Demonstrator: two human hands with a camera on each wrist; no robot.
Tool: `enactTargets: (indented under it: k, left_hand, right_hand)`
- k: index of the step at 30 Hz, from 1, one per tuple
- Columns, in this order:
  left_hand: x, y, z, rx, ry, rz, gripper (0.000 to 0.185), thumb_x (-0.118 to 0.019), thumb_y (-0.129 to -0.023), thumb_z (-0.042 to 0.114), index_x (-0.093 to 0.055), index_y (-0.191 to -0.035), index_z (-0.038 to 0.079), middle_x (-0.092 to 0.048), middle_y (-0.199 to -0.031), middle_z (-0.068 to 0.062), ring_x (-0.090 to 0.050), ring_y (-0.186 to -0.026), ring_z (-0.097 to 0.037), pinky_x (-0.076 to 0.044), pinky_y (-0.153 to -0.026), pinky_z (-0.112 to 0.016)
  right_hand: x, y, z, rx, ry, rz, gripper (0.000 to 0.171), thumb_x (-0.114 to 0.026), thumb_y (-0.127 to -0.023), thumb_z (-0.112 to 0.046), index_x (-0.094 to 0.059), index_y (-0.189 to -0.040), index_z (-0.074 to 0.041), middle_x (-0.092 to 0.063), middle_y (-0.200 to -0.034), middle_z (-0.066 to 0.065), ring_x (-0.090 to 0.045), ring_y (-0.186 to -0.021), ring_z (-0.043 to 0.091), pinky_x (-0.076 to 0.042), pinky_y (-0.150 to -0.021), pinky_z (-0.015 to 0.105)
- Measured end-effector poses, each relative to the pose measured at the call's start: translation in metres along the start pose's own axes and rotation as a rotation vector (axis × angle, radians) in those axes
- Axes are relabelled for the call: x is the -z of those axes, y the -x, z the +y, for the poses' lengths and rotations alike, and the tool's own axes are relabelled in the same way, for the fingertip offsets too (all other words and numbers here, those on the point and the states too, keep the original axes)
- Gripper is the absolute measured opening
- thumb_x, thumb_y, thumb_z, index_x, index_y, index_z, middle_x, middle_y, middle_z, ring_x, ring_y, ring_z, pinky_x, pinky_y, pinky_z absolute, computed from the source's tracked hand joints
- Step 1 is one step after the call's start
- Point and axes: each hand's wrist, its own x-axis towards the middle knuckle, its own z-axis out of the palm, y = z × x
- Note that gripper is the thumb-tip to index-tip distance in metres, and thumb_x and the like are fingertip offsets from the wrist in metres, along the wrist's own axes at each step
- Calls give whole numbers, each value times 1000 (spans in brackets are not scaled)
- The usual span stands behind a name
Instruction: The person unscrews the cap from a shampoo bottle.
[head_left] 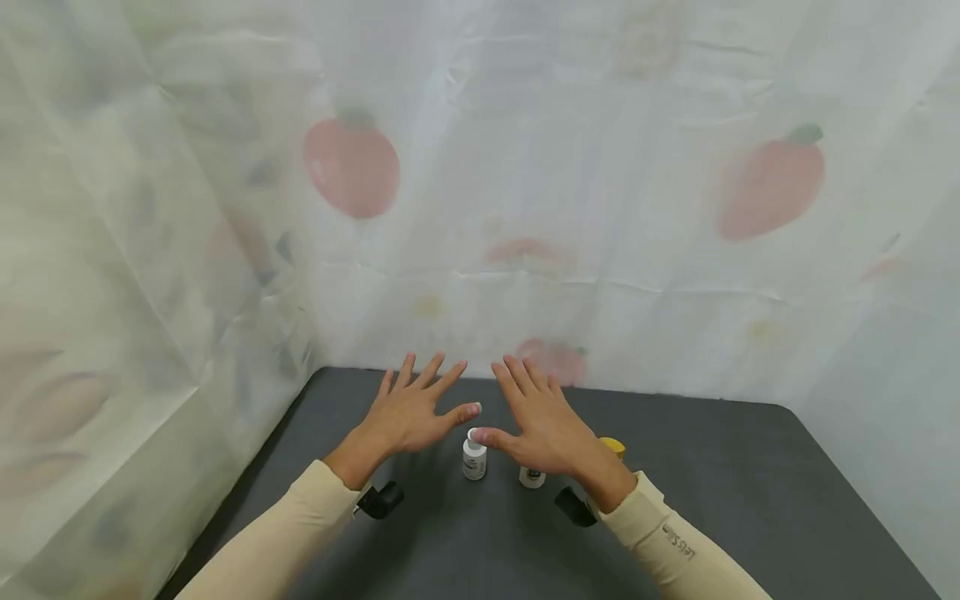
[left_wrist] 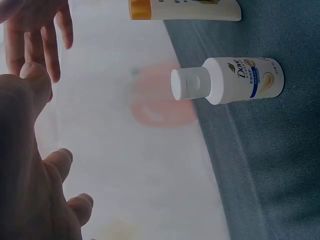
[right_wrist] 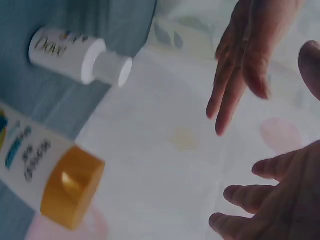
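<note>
small white plastic Dove bottle (head_left: 474, 457) stood upright, below both thumbs | right hand (head_left: 542, 427) slightly nearer than left hand (head_left: 415, 412) | both spread flat, empty

White bottle (head_left: 474, 458), yellow-capped bottle (right_wrist: 47, 172), dark grey table (head_left: 750, 492), strawberry-printed white curtain (head_left: 600, 208), cream sleeves (head_left: 277, 542).

A dark grey bench (head_left: 750, 492) is backed by a thin white curtain (head_left: 600, 208) printed with faded red fruit, and the left side is closed off by more of it.
</note>
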Motion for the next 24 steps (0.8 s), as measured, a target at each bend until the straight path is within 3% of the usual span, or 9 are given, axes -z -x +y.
enactTargets:
  k: [6,15,24]
  left_hand:
    - [-4,-2,2,-43,71,-12,80,-42,-101,74,-19,-167,35,-8,-177,-3,7,-161,-47,-7,-126,-73]
    - [-12,-4,-2,-100,240,-53,85,-48,-101,70,-12,-168,33,-1,-178,-5,11,-161,-47,-16,-120,-81]
    - [-26,-5,-6,-170,392,-19,89,-62,-100,60,-14,-169,30,-8,-178,-3,-3,-163,-42,-19,-123,-75]
  right_hand:
    - [-5,3,-3,23,-106,11,100,-59,-99,-63,-10,-169,-11,-4,-178,8,1,-166,33,-8,-131,64]
    - [-23,11,-9,-8,-321,71,100,-66,-99,-56,-6,-170,-19,3,-178,-1,7,-166,28,-19,-127,69]
    - [-49,18,-10,-41,-463,146,102,-70,-98,-50,-6,-169,-14,-1,-178,5,2,-166,29,-20,-127,68]
